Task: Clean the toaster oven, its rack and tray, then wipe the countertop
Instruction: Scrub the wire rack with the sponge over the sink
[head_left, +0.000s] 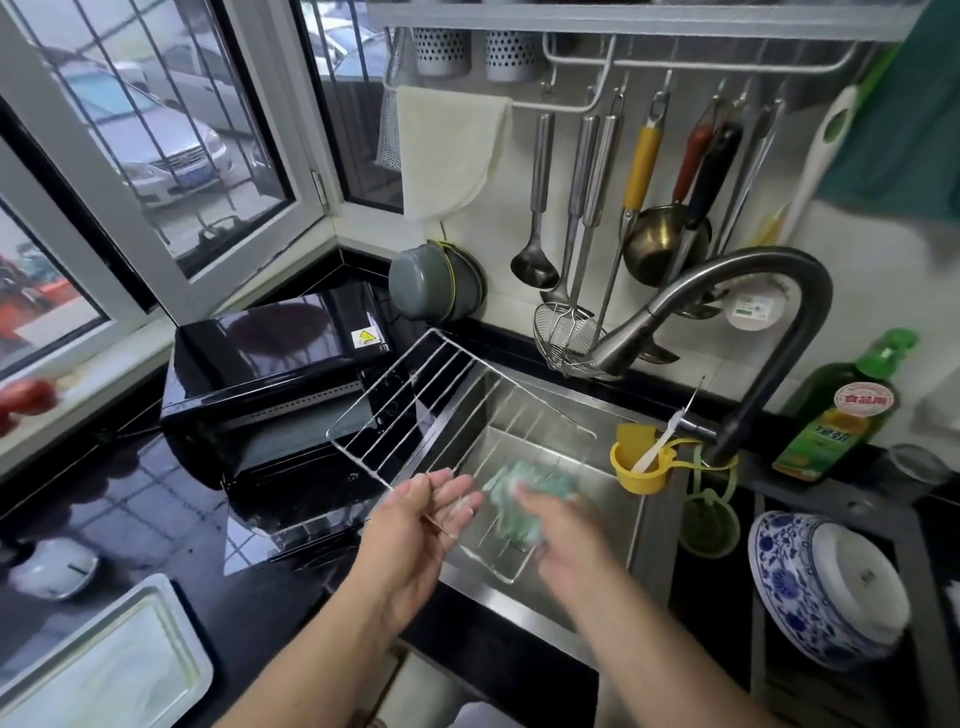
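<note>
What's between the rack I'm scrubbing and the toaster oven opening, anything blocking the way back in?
Nothing visible blocks it. The rack is held tilted over the sink by the left hand, while the right hand scrubs with a green cloth. The toaster oven sits right beside it, door down.

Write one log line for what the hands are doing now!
step: scrubbing rack | left hand: holds wire rack over sink | right hand: rubs green cloth on rack | tray: on counter
</note>
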